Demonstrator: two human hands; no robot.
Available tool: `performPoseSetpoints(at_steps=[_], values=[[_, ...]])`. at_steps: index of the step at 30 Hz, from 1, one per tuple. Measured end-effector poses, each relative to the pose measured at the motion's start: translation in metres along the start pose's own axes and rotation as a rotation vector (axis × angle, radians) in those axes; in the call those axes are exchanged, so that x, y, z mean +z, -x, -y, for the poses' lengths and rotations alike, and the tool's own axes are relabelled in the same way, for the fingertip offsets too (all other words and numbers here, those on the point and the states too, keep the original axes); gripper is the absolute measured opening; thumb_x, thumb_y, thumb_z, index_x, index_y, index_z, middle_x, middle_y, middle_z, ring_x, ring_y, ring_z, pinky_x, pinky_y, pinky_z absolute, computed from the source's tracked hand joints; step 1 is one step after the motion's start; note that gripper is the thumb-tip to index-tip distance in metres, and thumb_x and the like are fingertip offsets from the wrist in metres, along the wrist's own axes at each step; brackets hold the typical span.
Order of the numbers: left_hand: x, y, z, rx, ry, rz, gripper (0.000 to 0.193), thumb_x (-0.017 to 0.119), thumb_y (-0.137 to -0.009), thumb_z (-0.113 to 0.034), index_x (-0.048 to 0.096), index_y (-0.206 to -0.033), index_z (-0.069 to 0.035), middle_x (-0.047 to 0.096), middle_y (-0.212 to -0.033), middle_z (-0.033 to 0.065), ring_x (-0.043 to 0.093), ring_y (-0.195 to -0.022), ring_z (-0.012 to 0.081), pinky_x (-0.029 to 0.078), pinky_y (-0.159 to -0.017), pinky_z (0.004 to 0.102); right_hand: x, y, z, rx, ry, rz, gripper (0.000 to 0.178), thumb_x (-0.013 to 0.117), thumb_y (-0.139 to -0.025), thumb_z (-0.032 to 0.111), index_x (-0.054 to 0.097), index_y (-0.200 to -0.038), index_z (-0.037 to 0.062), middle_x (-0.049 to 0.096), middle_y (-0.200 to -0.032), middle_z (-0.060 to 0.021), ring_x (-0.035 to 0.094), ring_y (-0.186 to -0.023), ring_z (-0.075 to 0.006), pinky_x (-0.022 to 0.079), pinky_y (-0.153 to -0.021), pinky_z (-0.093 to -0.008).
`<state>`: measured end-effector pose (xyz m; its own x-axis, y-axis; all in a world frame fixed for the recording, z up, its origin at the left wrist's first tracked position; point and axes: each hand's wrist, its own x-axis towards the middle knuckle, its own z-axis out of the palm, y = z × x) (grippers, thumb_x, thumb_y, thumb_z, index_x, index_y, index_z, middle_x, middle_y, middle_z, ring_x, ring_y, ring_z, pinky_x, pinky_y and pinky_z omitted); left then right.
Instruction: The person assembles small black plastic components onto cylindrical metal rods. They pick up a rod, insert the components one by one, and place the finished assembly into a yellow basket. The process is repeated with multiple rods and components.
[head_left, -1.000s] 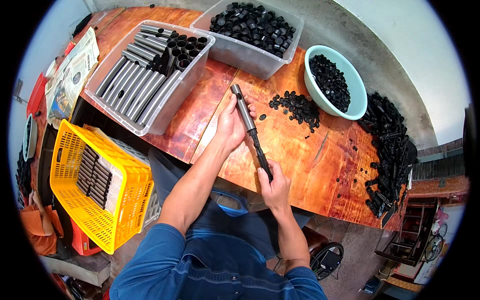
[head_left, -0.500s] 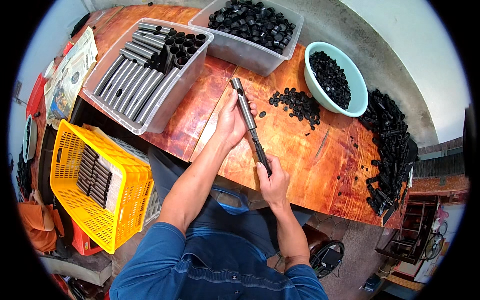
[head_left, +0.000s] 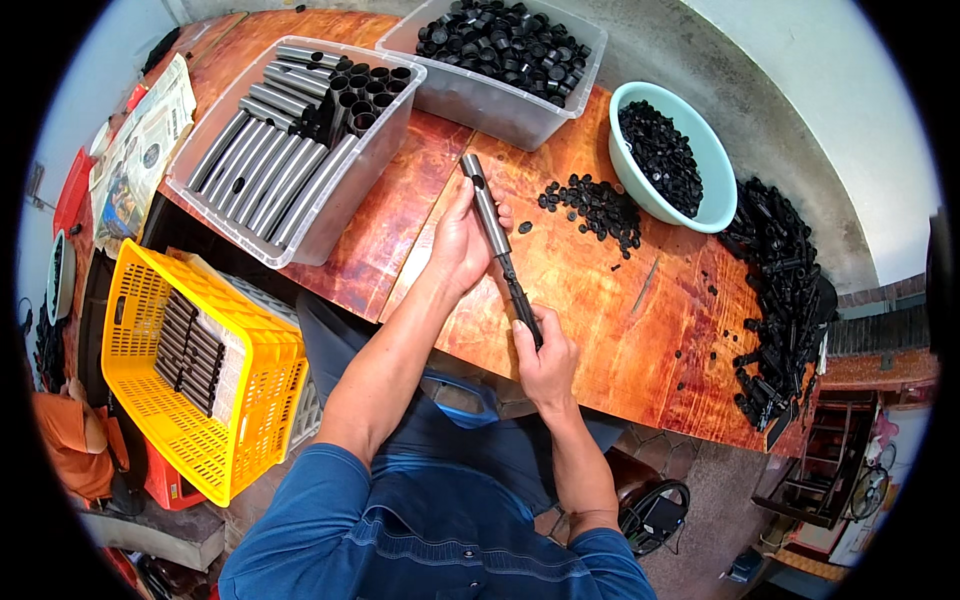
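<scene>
My left hand [head_left: 464, 240] is wrapped round a grey metal tube [head_left: 484, 206] with a dark hole near its upper end. In my right hand [head_left: 546, 362] is a slim black rod-like part [head_left: 519, 302], gripped by its lower end. The part's upper end meets the tube's lower opening, and the two run in one slanting line above the table. How far it reaches inside is hidden. Just right of my left fingers lies a small black disc [head_left: 525, 228], with a loose pile of similar black pieces [head_left: 595, 212] beyond it.
On the wooden table [head_left: 420, 190] stand a clear bin [head_left: 340, 215] of metal tubes, another bin [head_left: 490, 112] of black caps and a pale green bowl [head_left: 715, 215] of black pieces. Black parts [head_left: 785, 300] heap at the right. A yellow crate [head_left: 270, 400] holding tubes sits left.
</scene>
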<state>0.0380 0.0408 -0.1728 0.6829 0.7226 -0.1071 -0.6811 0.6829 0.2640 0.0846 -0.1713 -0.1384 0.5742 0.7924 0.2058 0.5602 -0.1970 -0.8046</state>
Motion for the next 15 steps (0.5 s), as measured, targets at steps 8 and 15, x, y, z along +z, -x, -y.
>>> performPoseSetpoints(at_steps=[8,15], values=[[0.006,0.003,-0.001,0.01,-0.021,0.011,0.032,0.051,-0.11,-0.045,0.055,-0.13,-0.02,0.059,-0.098,-0.0012,0.06,-0.082,0.0155,0.052,-0.072,0.0306,0.001,-0.002,0.003,-0.081,0.145,-0.015,0.024,0.07,-0.095,0.017,0.068,-0.114,0.0024,0.07,-0.075,-0.0199,0.072,-0.066,-0.0363,0.054,-0.059,-0.043],[0.008,0.004,-0.002,0.026,-0.012,0.004,0.034,0.051,-0.11,-0.046,0.054,-0.133,-0.021,0.059,-0.097,-0.0031,0.059,-0.079,0.0126,0.051,-0.07,0.0298,0.006,-0.002,0.006,-0.093,0.193,-0.019,0.024,0.07,-0.095,0.017,0.07,-0.114,0.0019,0.071,-0.08,-0.0222,0.073,-0.068,-0.0369,0.054,-0.06,-0.0418]])
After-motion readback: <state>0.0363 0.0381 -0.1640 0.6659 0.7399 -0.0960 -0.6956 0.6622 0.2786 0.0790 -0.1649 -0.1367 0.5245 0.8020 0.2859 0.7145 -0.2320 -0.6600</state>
